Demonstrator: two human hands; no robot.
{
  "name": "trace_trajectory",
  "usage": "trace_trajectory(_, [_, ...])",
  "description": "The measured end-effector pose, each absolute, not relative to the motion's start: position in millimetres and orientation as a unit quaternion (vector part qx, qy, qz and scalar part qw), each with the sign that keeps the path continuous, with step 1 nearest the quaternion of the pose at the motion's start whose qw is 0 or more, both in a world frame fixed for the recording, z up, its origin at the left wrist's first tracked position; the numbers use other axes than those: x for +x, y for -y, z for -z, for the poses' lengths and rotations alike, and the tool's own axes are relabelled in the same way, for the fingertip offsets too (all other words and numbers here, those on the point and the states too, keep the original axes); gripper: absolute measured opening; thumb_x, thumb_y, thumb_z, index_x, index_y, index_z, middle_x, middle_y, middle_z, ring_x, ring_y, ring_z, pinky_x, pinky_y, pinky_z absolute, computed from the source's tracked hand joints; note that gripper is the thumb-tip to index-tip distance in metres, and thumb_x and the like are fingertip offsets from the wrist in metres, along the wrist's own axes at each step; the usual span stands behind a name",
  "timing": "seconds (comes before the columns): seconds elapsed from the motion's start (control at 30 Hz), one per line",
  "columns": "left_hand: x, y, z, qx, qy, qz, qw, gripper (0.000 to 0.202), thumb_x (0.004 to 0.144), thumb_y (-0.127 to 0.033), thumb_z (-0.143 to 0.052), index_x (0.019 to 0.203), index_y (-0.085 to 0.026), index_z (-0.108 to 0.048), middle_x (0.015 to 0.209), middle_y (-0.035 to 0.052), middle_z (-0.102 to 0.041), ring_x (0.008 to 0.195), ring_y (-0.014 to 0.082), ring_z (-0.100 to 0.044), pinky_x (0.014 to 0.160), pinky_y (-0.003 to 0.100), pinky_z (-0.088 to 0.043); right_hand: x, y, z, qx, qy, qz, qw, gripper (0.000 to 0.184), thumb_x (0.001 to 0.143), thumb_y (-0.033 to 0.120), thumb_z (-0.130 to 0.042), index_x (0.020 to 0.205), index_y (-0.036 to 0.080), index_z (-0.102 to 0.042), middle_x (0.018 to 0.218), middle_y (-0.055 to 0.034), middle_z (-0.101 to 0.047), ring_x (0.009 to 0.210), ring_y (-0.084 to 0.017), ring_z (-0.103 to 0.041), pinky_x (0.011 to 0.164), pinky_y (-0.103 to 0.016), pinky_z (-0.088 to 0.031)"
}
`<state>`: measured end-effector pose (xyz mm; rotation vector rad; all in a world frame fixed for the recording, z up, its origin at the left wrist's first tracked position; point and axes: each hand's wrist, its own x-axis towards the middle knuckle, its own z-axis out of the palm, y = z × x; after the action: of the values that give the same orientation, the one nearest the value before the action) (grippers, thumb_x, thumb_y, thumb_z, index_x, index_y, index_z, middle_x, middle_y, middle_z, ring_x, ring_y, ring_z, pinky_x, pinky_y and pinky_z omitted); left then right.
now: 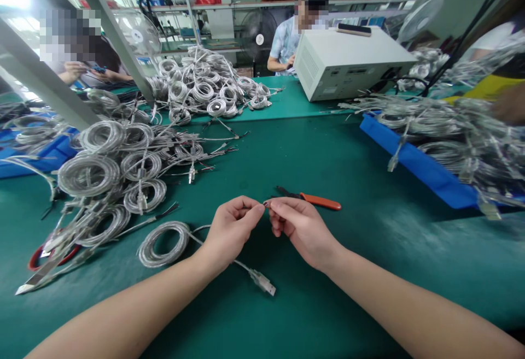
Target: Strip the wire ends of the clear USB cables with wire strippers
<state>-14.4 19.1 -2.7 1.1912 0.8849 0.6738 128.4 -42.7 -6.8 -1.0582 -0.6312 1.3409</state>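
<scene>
Worktop (283,154): green, spans most of the view. On it, left side: heap of clear-jacketed coiled cables (109,176), some with bared wire tails pointing right. Right side: blue bin (426,170), filled with more of the same, plugs hanging over its near wall. Far side: beige instrument case (353,58), set at an angle; to its left, a second cable pile (200,77) on the raised rear strip. A person in a light patterned top (283,42) sits behind the case. Left edge: another blue bin (61,154), partly covered by cables.

Near centre: right hand (301,230) and left hand (232,228), fingertips almost meeting above the worktop. Both grips closed, thumb against forefinger, on a tiny wire end (266,204) between them; colours and strand count too small to read.

Single cable coil (147,247): flat on the worktop, left of the left hand, apart from the heap. Two strands run from it to the left hand and pass out of sight there. Orange-handled hand tool (322,201): lies just beyond the right hand, head pointing left, partly hidden. Dark phone (353,30): on top of the case. USB plug (262,282): on the worktop between the forearms, metal end toward lower right.
</scene>
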Motion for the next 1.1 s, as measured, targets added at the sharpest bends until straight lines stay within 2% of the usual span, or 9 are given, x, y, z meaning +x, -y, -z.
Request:
trace_trajectory(0.13, [-14.2,-18.0,2.1,0.540,-0.398,-0.301,0.677,0.044,0.070,-0.056,-0.076,0.074,-0.016,-0.060,0.045,-0.0085,-0.039,0.037,0.0033,-0.025,0.036,0.017,-0.015,127.0,42.1,7.4,-0.492,0.300,-0.550,0.605,0.021,0.075,0.039,-0.078,0.076,0.020,-0.072,0.056,0.0019,-0.056,0.054,-0.014,-0.050,0.053,-0.029,-0.040])
trace_trajectory(0.67, [-14.5,-16.1,5.1,0.527,-0.382,-0.329,0.684,0.032,0.077,-0.045,-0.076,0.082,-0.016,-0.065,0.047,-0.0080,-0.045,0.039,0.0022,-0.029,0.037,0.014,-0.018,126.3,41.7,10.7,-0.509,0.335,-0.516,0.602,0.019,0.082,0.039,-0.071,0.078,0.020,-0.066,0.057,0.0039,-0.055,0.053,-0.013,-0.049,0.055,-0.030,-0.039])
trace_trajectory(0.8, [-16.2,-15.7,5.2,0.528,-0.359,-0.333,0.694,0.027,0.080,-0.041,-0.075,0.086,-0.016,-0.065,0.049,-0.0060,-0.053,0.037,0.0026,-0.035,0.036,0.014,-0.021,127.1,41.2,11.6,-0.513,0.334,-0.520,0.596,0.019,0.082,0.038,-0.069,0.077,0.020,-0.064,0.057,0.0041,-0.055,0.052,-0.012,-0.049,0.054,-0.029,-0.039])
trace_trajectory(0.93, [-18.0,-16.1,2.3,0.557,-0.305,-0.294,0.714,0.025,0.082,-0.038,-0.073,0.079,-0.015,-0.064,0.065,0.0025,-0.068,0.045,0.0091,-0.056,0.044,0.018,-0.041,127.7,40.8,14.0,-0.507,0.342,-0.524,0.593,0.019,0.083,0.037,-0.068,0.077,0.019,-0.064,0.057,0.0040,-0.056,0.053,-0.012,-0.049,0.054,-0.028,-0.037])
trace_trajectory(1.0, [-18.3,-16.7,1.3,0.565,-0.302,-0.287,0.712,0.024,0.082,-0.036,-0.072,0.078,-0.014,-0.064,0.068,0.0036,-0.069,0.048,0.0098,-0.059,0.044,0.018,-0.041,128.0,41.1,14.4,-0.508,0.349,-0.518,0.593,0.019,0.084,0.036,-0.068,0.079,0.019,-0.064,0.058,0.0042,-0.057,0.053,-0.011,-0.049,0.053,-0.027,-0.038])
trace_trajectory(1.1, [-17.7,-18.1,1.0,0.567,-0.322,-0.305,0.694,0.023,0.083,-0.034,-0.072,0.076,-0.014,-0.064,0.065,0.0020,-0.068,0.043,0.0060,-0.052,0.041,0.016,-0.034,128.7,43.0,12.1,-0.515,0.363,-0.473,0.616,0.015,0.084,0.034,-0.067,0.090,0.020,-0.064,0.059,0.0058,-0.056,0.053,-0.011,-0.051,0.055,-0.028,-0.041])
